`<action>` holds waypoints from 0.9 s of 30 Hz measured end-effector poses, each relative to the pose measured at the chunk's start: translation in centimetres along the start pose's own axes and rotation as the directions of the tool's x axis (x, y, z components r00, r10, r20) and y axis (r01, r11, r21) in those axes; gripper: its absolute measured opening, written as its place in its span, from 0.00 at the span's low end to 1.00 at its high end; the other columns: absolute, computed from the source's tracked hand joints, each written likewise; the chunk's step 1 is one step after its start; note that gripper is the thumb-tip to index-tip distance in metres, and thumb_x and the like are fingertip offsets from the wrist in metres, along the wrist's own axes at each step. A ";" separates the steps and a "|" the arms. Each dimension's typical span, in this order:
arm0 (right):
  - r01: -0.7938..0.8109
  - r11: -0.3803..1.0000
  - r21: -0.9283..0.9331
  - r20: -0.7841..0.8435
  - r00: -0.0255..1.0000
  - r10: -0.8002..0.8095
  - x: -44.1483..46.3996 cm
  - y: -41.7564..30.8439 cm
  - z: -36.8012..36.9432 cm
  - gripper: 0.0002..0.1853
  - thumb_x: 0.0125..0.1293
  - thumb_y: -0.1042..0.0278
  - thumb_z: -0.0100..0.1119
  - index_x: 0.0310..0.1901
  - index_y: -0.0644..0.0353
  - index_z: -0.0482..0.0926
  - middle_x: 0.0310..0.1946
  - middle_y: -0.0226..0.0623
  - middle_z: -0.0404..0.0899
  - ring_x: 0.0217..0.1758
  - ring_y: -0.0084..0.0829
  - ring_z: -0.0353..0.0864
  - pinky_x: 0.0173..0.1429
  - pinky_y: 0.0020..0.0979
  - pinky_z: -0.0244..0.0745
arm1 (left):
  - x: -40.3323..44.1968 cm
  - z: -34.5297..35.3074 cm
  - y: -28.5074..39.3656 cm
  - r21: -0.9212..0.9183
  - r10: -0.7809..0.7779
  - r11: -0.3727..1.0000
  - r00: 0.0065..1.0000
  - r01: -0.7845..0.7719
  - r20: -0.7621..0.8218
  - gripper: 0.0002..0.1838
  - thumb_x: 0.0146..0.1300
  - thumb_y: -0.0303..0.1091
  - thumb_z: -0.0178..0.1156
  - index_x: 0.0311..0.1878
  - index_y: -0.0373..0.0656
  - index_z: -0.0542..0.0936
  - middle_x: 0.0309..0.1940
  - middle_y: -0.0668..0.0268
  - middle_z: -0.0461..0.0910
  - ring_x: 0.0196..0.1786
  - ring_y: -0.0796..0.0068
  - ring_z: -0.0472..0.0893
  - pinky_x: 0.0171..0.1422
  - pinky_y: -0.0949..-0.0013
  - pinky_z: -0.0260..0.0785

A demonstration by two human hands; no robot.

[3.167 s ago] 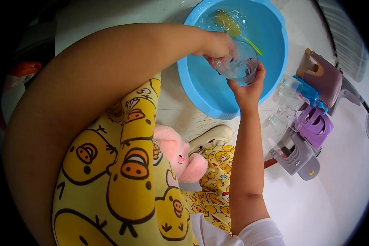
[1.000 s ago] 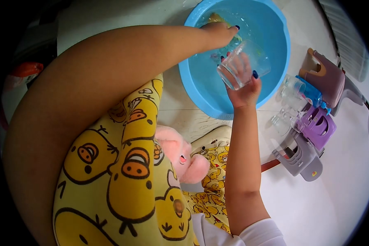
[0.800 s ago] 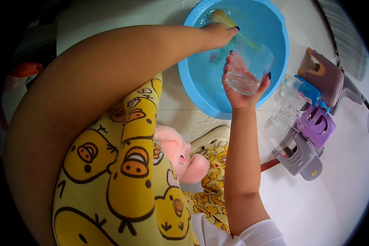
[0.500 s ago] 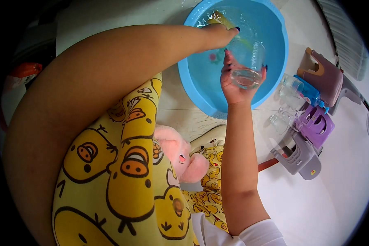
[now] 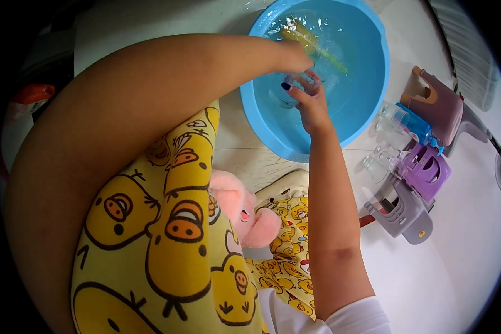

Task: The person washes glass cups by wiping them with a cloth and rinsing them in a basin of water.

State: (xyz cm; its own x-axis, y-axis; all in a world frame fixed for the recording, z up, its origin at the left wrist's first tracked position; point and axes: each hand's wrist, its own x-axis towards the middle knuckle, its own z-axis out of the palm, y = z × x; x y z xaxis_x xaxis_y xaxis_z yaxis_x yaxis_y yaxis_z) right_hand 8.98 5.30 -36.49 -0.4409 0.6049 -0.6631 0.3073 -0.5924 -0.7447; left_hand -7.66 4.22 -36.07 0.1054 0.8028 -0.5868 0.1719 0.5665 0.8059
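A round blue basin (image 5: pixel 249 106) holds water. Inside it, my right hand (image 5: pixel 313 106) grips a clear drinking glass (image 5: pixel 284 100), which lies tilted at or in the water. The dark-nailed thumb shows on the near side of the glass. My left hand (image 5: pixel 295 57) is bent down over the basin, close to the glass and the right fingers. Its own fingers are mostly hidden, and I cannot tell whether it touches the glass. A yellow brush or sponge with a thin yellow-green handle (image 5: pixel 335 62) lies in the water beyond the left hand.
Several clear glasses (image 5: pixel 377 164) stand on the floor right of the basin. Near them are a blue bottle (image 5: pixel 414 123), a mauve stool (image 5: pixel 437 106), a purple stool (image 5: pixel 428 172) and a grey stool (image 5: pixel 403 214). A pink plush (image 5: pixel 239 211) is by my yellow chick-print clothing (image 5: pixel 178 222).
My right hand has turned over and moved left with the glass, lowering it toward the water. My left hand has dipped toward it. The yellow brush or sponge shows more fully.
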 end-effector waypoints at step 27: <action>-0.155 0.952 0.263 0.052 0.988 0.146 -2.0 0.2 0.7 0.34 0.60 0.33 0.35 0.46 0.61 0.66 0.29 0.41 0.77 0.19 0.24 0.69 0.24 0.20 0.63 | 1.4 0.3 -0.8 0.349 -0.054 0.936 0.999 0.048 0.008 0.11 0.57 0.33 0.45 0.35 0.38 0.75 0.24 0.62 0.76 0.25 0.74 0.75 0.22 0.70 0.65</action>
State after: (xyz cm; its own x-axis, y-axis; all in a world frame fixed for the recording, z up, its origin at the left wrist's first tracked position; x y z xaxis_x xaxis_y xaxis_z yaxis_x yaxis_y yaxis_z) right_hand 9.30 3.59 -35.32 -0.4344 0.4833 -0.7600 0.1387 -0.7979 -0.5867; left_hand -7.40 4.84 -37.56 0.1038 0.7696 -0.6300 0.5075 0.5038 0.6990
